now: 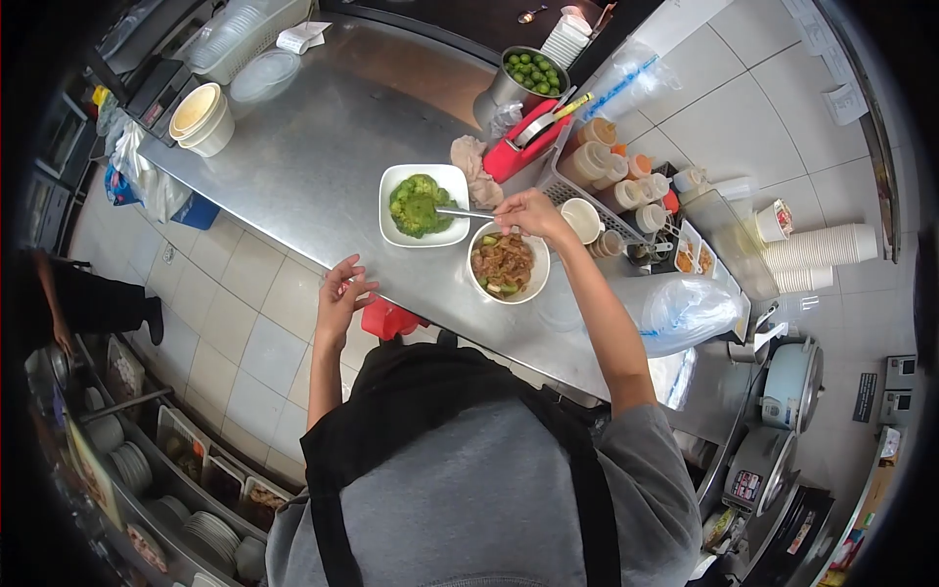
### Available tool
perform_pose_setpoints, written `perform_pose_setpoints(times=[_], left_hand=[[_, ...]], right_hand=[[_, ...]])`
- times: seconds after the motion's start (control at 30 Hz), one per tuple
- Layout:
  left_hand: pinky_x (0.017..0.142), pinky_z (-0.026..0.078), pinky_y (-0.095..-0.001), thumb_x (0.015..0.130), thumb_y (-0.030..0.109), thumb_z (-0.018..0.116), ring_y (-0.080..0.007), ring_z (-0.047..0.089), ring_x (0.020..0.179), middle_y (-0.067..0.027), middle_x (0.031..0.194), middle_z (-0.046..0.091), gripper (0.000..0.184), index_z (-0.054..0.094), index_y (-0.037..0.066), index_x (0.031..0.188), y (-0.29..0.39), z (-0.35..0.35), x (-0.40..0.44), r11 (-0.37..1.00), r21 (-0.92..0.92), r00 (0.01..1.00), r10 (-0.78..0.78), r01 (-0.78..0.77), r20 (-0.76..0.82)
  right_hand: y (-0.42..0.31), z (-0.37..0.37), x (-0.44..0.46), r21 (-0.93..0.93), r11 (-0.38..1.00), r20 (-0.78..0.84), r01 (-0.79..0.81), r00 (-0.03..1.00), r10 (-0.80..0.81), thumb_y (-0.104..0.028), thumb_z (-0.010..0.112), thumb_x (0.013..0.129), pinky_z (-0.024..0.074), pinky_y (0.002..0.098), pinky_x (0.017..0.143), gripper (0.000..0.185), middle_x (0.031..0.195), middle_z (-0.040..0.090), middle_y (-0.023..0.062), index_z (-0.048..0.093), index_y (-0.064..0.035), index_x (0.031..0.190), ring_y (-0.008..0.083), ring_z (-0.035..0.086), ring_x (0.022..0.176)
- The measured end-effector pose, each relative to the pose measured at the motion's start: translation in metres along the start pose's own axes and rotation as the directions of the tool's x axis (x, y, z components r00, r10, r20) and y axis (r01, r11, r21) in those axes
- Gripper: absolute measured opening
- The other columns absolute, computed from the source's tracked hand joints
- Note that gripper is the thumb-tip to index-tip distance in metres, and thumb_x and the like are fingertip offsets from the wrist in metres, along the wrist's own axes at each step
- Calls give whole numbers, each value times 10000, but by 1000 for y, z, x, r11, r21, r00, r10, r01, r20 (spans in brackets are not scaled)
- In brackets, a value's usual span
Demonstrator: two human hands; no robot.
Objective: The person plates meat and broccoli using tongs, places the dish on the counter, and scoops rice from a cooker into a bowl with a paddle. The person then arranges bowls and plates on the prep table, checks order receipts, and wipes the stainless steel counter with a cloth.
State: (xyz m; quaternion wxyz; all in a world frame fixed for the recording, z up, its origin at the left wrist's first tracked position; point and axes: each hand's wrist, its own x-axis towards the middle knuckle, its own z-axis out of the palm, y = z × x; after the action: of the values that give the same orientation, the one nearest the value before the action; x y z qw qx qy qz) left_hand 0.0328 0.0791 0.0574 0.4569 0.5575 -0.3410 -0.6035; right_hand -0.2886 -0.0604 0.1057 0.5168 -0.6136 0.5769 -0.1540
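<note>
My right hand is closed on a slim metal utensil, and I cannot tell whether it is tongs or a spoon. Its far end reaches the green vegetables, which look like broccoli, in a square white bowl. Just below that hand stands a round white bowl holding brown saucy meat with some green pieces. My left hand is held off the table's front edge, its fingers loosely bent and apart, holding nothing.
On the steel table, a basket of sauce bottles, a red tape dispenser and a pot of green limes stand at the right. White tubs sit at the far left. Another person's leg shows at the left edge.
</note>
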Motion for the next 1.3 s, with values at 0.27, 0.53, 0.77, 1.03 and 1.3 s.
perform_pose_setpoints(times=[0.27, 0.53, 0.77, 1.03, 1.3], left_hand=[[684, 515, -272, 881, 192, 546, -179, 614, 863, -62, 1008, 513, 351, 497, 44, 1196, 0, 7, -1, 998, 56, 999, -31, 29, 35], [646, 514, -253, 880, 143, 541, -175, 626, 779, -68, 981, 527, 318, 514, 20, 1172, -6, 67, 14, 984, 181, 894, -74, -8, 442], [615, 564, -303, 846, 11, 530, -235, 630, 793, -146, 1034, 419, 576, 175, 49, 1297, -24, 138, 21, 992, 115, 869, -21, -42, 494], [652, 569, -335, 835, -7, 527, -267, 622, 827, -150, 1065, 382, 577, 163, 90, 1272, -30, 149, 23, 997, 30, 900, -78, 72, 429], [672, 569, -347, 824, -13, 537, -273, 620, 841, -151, 1073, 374, 598, 167, 94, 1281, -29, 149, 22, 996, 32, 904, -93, 87, 417]], right_hand=[[-32, 0, -23, -597, 798, -159, 85, 962, -222, -278, 691, 689, 481, 381, 727, 241, 833, 671, 63, 678, -148, 891, 292, 625, 812], [-59, -34, -147, -754, 654, -173, -61, 979, -108, -220, 702, 696, 474, 381, 689, 185, 773, 650, 93, 669, -152, 865, 278, 621, 789], [-22, -6, -143, -770, 635, -248, -72, 949, -193, -147, 655, 705, 491, 396, 600, 145, 759, 644, 97, 669, -136, 849, 297, 627, 719], [-18, 12, -156, -857, 514, -227, 43, 863, -451, -84, 567, 681, 491, 374, 547, 76, 677, 630, 99, 639, -60, 687, 278, 639, 619], [-25, 30, -136, -923, 371, -86, 101, 886, -455, -95, 563, 678, 489, 366, 577, 105, 742, 632, 58, 622, -73, 762, 227, 641, 689]])
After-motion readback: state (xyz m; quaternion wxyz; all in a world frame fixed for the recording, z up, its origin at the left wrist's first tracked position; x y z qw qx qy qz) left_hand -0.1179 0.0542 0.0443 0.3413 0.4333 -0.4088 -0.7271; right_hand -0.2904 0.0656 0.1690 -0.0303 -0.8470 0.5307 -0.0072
